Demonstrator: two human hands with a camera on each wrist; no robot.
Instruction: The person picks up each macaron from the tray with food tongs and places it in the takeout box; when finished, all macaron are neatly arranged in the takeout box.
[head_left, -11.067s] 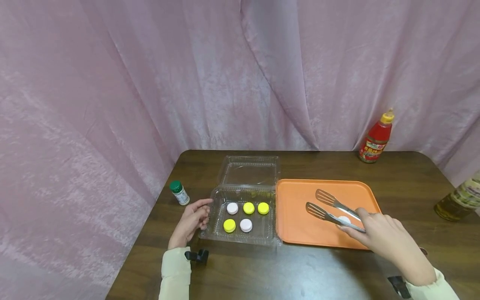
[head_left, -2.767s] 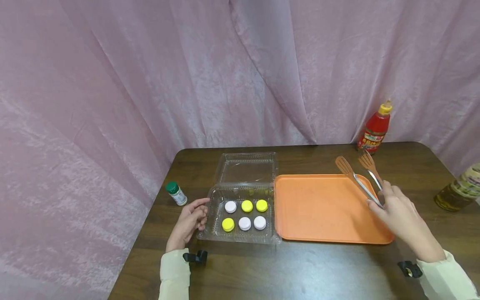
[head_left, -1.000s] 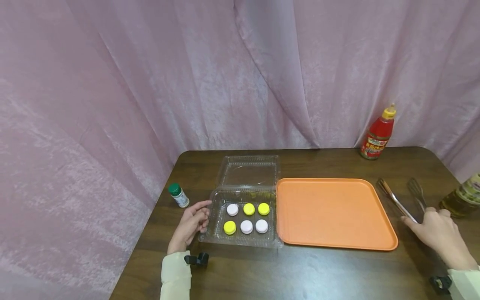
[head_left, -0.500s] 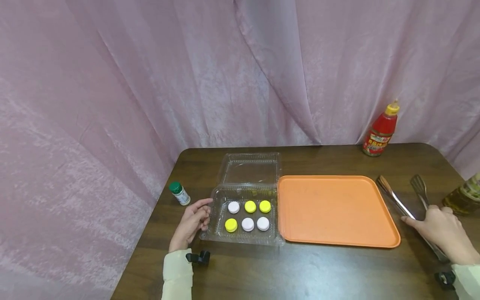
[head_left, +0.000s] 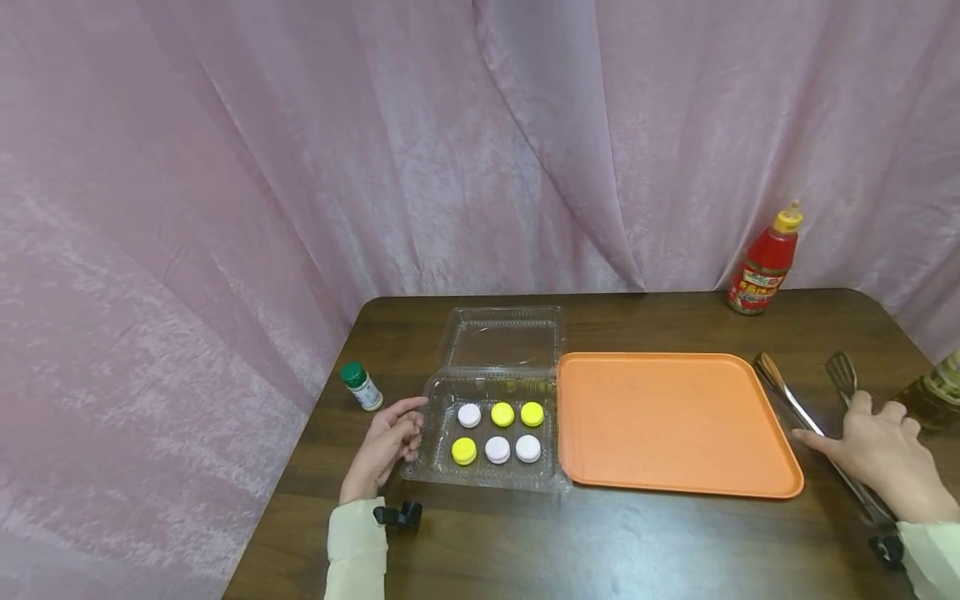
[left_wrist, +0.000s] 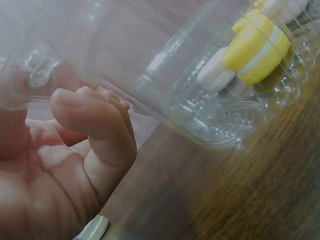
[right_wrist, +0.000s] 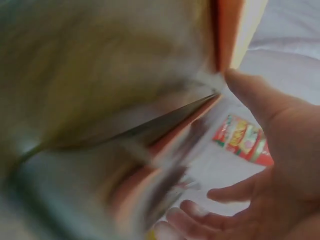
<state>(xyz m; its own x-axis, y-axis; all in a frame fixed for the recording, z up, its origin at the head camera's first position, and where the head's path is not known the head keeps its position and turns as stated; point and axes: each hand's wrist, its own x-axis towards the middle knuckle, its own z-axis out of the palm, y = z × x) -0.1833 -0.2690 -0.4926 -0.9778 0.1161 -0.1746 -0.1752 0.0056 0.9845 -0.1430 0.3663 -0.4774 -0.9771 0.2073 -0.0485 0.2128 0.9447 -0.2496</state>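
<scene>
A clear plastic clamshell container (head_left: 491, 481) lies with its lid folded back. Inside are two rows of macarons, three yellow ones (head_left: 502, 414) and three white ones (head_left: 497, 450). My left hand (head_left: 382, 450) holds the container's left rim, index finger stretched along it and the others bent; the left wrist view shows the thumb partly behind the clear plastic. Metal tongs (head_left: 798, 408) with slotted ends lie on the table right of the orange tray (head_left: 675, 421), their arms apart. Over them is my right hand (head_left: 877, 450), fingers spread, gripping nothing; its palm hides part of the tongs.
A green-capped shaker bottle (head_left: 362, 386) stands left of the container. At the back right is a red sauce bottle (head_left: 765, 262) with a yellow cap. An oil bottle (head_left: 937, 392) stands at the right edge, near my right fingers. Pink curtains (head_left: 420, 150) hang behind the table.
The last white macaron went from tray to container. My right hand carried the tongs right, off the tray, laid them down and has just spread its fingers. My left hand stayed.
</scene>
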